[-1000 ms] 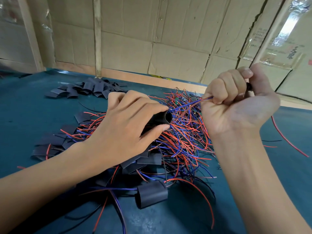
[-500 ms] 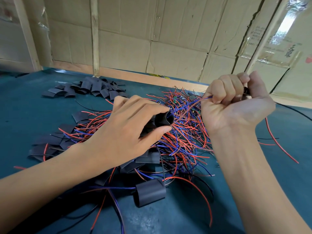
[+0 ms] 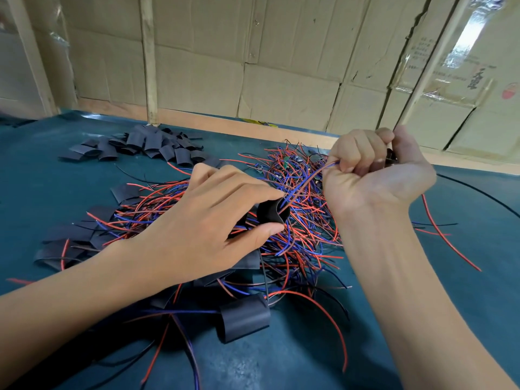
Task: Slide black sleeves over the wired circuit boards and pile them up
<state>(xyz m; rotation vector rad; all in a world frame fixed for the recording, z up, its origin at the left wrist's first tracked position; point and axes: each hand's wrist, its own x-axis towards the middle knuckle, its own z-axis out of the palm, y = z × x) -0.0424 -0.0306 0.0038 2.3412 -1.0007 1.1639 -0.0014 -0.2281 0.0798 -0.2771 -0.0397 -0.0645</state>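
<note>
Lowered since the earlier frame, our right hand [image 3: 374, 175] clenches the wire bundle [image 3: 306, 182] entering the black sleeve [image 3: 271, 212] pinched by our left hand [image 3: 213, 220] above the table [image 3: 309, 358].

Board (mostly hidden) in right hand [image 3: 377, 175]

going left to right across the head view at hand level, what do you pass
flat black sleeves with red wires on the teal table → left hand → open black sleeve tube it pinches → red and blue wire bundle → right hand → loose red wire
</note>
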